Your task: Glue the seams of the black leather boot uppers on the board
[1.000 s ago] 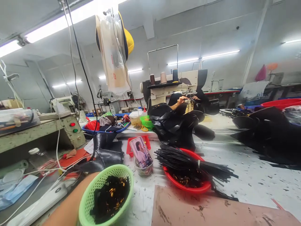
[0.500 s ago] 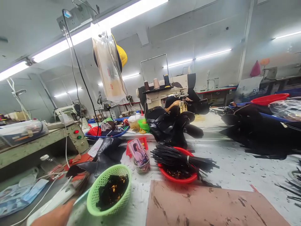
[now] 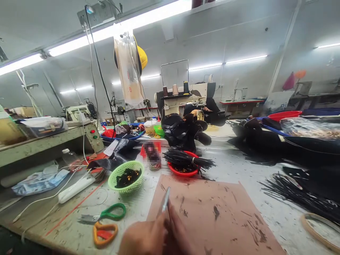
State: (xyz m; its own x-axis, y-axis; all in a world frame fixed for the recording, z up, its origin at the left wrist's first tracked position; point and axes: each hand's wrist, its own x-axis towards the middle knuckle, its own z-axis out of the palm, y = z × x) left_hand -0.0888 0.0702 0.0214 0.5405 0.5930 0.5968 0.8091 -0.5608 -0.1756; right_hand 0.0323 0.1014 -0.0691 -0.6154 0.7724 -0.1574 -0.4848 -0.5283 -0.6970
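Both hands are close together over the lower left part of the brown mat [image 3: 212,212]. My left hand [image 3: 145,235] is closed on a slim, pale metallic tool [image 3: 166,199], whose upper end points up and away from me. Right beside it is my right hand [image 3: 178,226], smeared by motion, so its grip is hidden. To the left lie scissors [image 3: 113,211] with one green and one orange handle. A green basket [image 3: 126,191] holding dark pieces stands beyond them. Behind the mat, a red bowl [image 3: 183,173] carries a bundle of black strips [image 3: 186,158].
A clear cup [image 3: 154,165] stands by the red bowl. Further back is a sewing machine [image 3: 175,102] with black pieces [image 3: 177,131] and part of a person's hand. On the right are more black strips [image 3: 300,194] and a tape ring [image 3: 322,230]; on the left, a white power strip [image 3: 76,189].
My left hand has moved right from the left side of the table to the mat, with the slim tool in it. My right hand has come into view. The camera view has shifted, showing the scissors.
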